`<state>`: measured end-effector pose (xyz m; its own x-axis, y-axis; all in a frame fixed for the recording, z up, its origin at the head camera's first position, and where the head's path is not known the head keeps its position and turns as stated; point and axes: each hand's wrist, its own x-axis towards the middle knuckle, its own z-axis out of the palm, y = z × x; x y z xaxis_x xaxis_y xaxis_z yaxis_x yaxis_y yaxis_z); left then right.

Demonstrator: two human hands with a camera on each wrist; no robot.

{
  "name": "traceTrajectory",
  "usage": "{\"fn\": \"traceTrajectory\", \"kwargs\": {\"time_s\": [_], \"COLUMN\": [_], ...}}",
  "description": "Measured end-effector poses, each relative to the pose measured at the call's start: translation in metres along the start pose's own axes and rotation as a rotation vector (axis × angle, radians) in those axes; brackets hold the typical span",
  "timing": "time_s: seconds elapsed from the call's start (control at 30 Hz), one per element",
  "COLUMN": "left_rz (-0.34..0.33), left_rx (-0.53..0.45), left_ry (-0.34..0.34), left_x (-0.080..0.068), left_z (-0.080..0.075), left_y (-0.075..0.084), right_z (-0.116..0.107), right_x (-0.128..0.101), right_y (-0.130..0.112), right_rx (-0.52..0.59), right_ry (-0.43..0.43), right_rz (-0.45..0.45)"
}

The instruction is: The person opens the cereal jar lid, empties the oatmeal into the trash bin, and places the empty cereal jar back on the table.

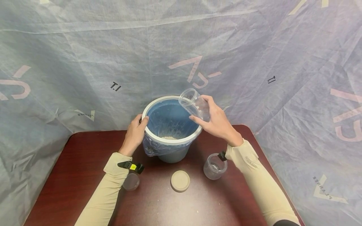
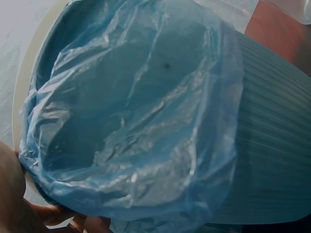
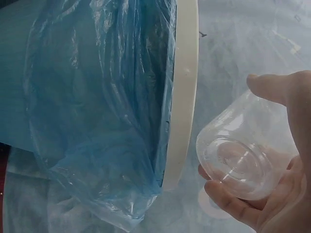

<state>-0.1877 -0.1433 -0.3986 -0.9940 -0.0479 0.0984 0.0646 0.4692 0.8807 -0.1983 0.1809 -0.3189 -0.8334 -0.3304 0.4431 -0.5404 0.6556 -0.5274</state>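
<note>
- The right hand [image 1: 219, 124] curls its fingers and thumb round a clear plastic jar [image 1: 194, 104], held above the right rim of the round grey bin [image 1: 172, 153] with its white rim ring and blue plastic liner [image 1: 167, 121].
- The jar's long axis is tilted, mouth up and to the left over the bin's opening, base in the palm.
- The left hand [image 1: 135, 133] grips the bin's left rim, thumb hooked over the ring.
- A little pale material lies at the bottom of the liner.
- On the dark red worktop [image 1: 70, 175] in front stand a second clear jar [image 1: 215, 166], a round beige lid [image 1: 180, 181] and a small clear lid [image 1: 131, 181].
</note>
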Motion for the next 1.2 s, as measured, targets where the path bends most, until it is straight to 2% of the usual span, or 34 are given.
{"fn": "traceTrajectory", "kwargs": {"time_s": [0.2, 0.63, 1.2], "left_rz": [0.005, 0.0, -0.003], "left_rx": [0.001, 0.007, 0.001], "left_ry": [0.001, -0.002, -0.004], "left_x": [0.001, 0.002, 0.001], "left_z": [0.0, 0.001, 0.001], "left_y": [-0.001, -0.002, -0.003], "right_z": [0.0, 0.004, 0.015], "right_x": [-0.006, -0.016, -0.035], "right_y": [0.003, 0.002, -0.002], "right_rx": [0.035, 0.051, 0.142], "right_ry": [0.055, 0.108, 0.202], "right_rz": [0.001, -0.027, -0.052]}}
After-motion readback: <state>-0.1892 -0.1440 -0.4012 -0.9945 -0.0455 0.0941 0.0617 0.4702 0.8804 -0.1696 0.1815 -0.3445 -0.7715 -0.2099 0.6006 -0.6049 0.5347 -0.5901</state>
